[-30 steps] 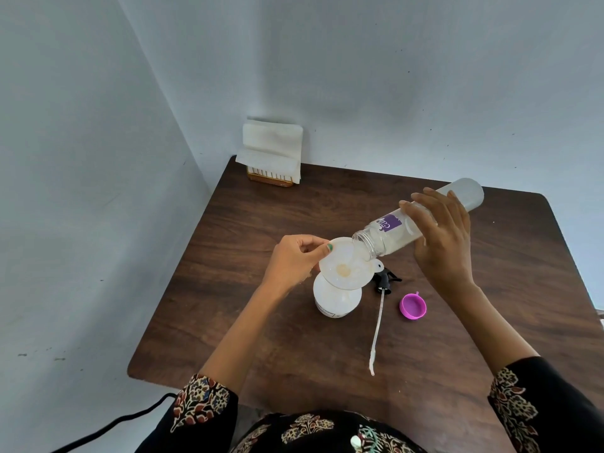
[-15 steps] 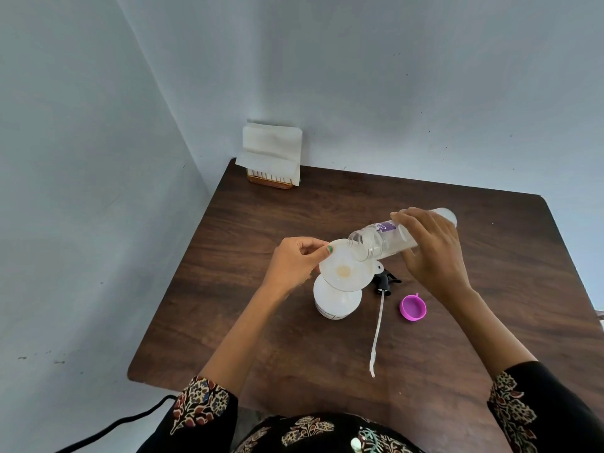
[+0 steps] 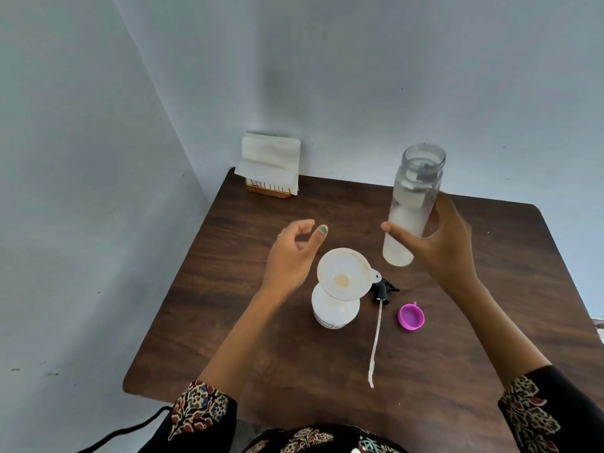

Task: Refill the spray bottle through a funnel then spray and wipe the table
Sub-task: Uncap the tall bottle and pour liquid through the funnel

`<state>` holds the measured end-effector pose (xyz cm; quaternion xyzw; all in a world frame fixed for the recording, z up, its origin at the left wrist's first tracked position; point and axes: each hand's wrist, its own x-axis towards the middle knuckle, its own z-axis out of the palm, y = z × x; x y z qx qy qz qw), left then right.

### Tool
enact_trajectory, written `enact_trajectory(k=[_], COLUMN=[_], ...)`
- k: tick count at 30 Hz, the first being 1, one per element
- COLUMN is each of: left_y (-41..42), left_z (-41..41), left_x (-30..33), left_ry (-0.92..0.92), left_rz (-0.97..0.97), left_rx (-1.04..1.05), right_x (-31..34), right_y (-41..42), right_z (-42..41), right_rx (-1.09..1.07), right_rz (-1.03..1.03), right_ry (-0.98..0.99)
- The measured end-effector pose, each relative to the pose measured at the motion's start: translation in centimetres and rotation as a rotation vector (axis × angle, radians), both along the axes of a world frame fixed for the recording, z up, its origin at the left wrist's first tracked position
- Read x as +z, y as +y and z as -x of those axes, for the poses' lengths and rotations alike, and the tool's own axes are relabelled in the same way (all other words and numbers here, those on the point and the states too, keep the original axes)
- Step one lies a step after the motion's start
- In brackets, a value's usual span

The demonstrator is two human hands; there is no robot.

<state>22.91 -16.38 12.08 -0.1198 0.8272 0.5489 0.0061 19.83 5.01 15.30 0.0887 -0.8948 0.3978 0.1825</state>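
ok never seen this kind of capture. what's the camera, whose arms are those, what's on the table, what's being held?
There is no robot here. A person wears one wide-angle camera on the head, looking forward and down, so the arms come in from the bottom edge and belong to the wearer.

The right hand holds a clear refill bottle upright, its mouth open, above the table. The left hand is open and holds nothing, hovering just left of the funnel.

The white funnel sits in the neck of the white spray bottle, which stands on the wooden table. Beside it lie the removed black spray head with its long dip tube, and a pink cap, open side up. At the far corner, against the wall, a holder of white napkins stands.
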Motion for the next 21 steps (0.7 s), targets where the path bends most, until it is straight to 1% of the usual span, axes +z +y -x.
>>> enact_trajectory(k=[2, 4, 7, 9, 12, 14, 18, 19, 20, 21], left_y=[0.2, 0.3, 1.3, 2.5, 3.7, 3.9, 3.7, 3.5, 3.3, 3.1], left_z=[0.5, 1.0, 2.0, 2.6, 3.5, 3.9, 4.6, 4.7, 4.8, 4.9], left_x=[1.1, 2.2, 3.8, 5.1, 5.9, 5.9, 5.3, 5.1, 4.9, 4.7], left_ry=[0.068, 0.124, 0.173, 0.202, 0.274, 0.290, 0.295, 0.290, 0.286, 0.283], left_rz=[-0.036, -0.072, -0.061, -0.051, -0.039, -0.045, -0.047, -0.052, -0.056, -0.056], left_rx=[-0.064, -0.179, -0.343, -0.395, -0.385, -0.366, -0.352, -0.342, -0.331, -0.320], right_x=[1.4, 2.4, 3.7, 4.5, 5.1, 5.3, 5.8, 5.7, 5.1, 4.2], right_y=[-0.6, -1.6, -3.0, -3.9, -4.8, -4.8, -3.4, -2.9, -2.2, -1.4], right_z=[0.1, 0.3, 0.4, 0.6, 0.6, 0.7, 1.1, 1.3, 1.6, 2.0], right_rx=[0.013, 0.033, 0.058, 0.087, 0.113, 0.129, 0.224, 0.195, 0.147, 0.095], right_rz=[0.108, 0.184, 0.232, 0.237, 0.277, 0.294, 0.403, 0.427, 0.406, 0.334], right_ry=[-0.016, -0.023, -0.012, -0.010, -0.038, -0.077, -0.268, -0.310, -0.341, -0.366])
